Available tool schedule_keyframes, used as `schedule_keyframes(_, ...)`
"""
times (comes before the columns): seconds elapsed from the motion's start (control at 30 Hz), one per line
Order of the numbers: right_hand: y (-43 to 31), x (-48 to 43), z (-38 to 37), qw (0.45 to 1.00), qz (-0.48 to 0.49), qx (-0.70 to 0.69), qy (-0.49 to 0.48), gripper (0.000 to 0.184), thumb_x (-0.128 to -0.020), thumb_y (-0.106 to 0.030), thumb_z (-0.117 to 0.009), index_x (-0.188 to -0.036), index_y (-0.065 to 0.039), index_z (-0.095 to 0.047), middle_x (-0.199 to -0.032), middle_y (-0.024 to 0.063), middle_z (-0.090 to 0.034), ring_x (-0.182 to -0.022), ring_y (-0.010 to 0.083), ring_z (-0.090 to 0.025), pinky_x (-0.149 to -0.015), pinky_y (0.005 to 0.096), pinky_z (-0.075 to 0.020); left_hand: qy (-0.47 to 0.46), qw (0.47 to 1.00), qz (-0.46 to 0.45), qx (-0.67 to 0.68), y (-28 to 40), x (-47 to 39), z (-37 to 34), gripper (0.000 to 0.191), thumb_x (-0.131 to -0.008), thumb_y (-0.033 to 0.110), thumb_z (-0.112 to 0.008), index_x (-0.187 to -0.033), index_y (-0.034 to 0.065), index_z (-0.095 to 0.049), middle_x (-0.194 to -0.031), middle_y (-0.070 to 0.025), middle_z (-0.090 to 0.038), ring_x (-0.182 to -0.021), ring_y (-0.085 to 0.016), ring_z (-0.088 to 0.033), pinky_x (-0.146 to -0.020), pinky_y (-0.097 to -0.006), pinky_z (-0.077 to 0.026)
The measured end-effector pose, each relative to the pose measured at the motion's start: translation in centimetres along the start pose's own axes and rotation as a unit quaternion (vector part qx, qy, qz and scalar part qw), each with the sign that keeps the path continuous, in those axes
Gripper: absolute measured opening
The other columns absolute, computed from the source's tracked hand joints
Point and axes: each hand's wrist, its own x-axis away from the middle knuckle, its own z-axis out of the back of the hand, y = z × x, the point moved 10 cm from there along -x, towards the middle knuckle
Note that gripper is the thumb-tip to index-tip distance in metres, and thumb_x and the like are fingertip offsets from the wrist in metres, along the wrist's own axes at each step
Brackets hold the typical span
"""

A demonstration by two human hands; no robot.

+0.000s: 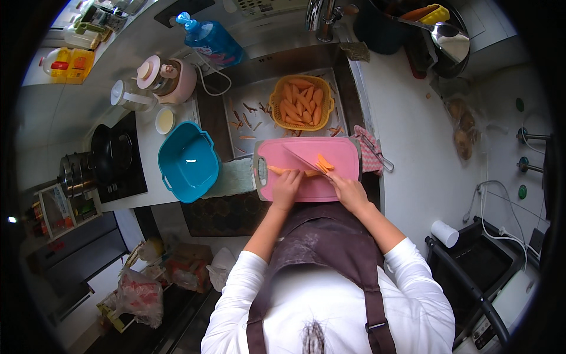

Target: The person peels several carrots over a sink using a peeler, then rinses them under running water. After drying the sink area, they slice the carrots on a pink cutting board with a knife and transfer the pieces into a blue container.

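Observation:
A pink cutting board (pixel 346 149) with a grey edge lies across the front of the sink. On it my left hand (pixel 286 188) presses down a long peeled orange root, seemingly a sweet potato (pixel 276 170); its middle is hidden under my fingers. My right hand (pixel 349 191) grips a kitchen knife (pixel 301 158) whose blade slants away to the upper left; the handle is mostly covered by the hand. Several cut orange strips (pixel 325 163) lie beyond the blade, close to my right hand. Behind the board, a yellow plastic basket (pixel 277 119) in the sink holds many peeled roots.
Peelings (pixel 246 119) litter the steel sink (pixel 261 90) under the faucet (pixel 326 22). A blue basin (pixel 190 161) stands left, near a small bowl (pixel 165 121) and a pink kettle appliance (pixel 183 82). A checked cloth (pixel 369 148) hangs right of the board.

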Motion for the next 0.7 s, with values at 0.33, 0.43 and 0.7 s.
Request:
schedule_keyframes(0.33, -1.6, 1.8, 0.7, 0.998, 0.038, 0.039, -0.041, 0.028, -0.086, -0.010, -0.053, -0.113, -0.010, -0.058, -0.086, 0.0146, -0.066, -0.072, 0.0333, -0.064, -0.058, 0.0436, -0.0512, 0.010, 0.999, -0.005, 0.046, -0.3, 0.8, -0.4, 0.023, -0.067, 0.005, -0.056, -0.089, 0.0039, -0.062, -0.091, -0.0085, -0.059, -0.086, -0.028, -0.058, -0.073, -0.0352, -0.050)
schedule_keyframes(0.43, -1.8, 2.2, 0.9, 0.997, 0.050, 0.048, -0.028, 0.034, -0.081, -0.005, -0.051, -0.114, -0.010, -0.057, -0.084, 0.0134, -0.066, -0.072, 0.0327, -0.064, -0.058, 0.0431, -0.0513, 0.011, 0.999, -0.008, 0.038, -0.3, 0.9, -0.5, 0.021, -0.066, 0.005, -0.056, -0.086, 0.0041, -0.062, -0.092, -0.0089, -0.059, -0.086, -0.027, -0.058, -0.072, -0.0359, -0.051)
schedule_keyframes(0.7, -1.8, 2.7, 0.6, 0.994, 0.040, 0.088, -0.058, 0.029, -0.078, -0.002, -0.050, -0.107, -0.007, -0.048, -0.072, 0.0156, -0.062, -0.065, 0.0355, -0.062, -0.054, 0.0458, -0.0493, 0.029, 0.999, -0.035, 0.022, 0.1, 1.2, -0.6, 0.019, -0.067, 0.006, -0.057, -0.085, 0.0040, -0.061, -0.096, -0.0090, -0.060, -0.090, -0.026, -0.059, -0.071, -0.0348, -0.051)
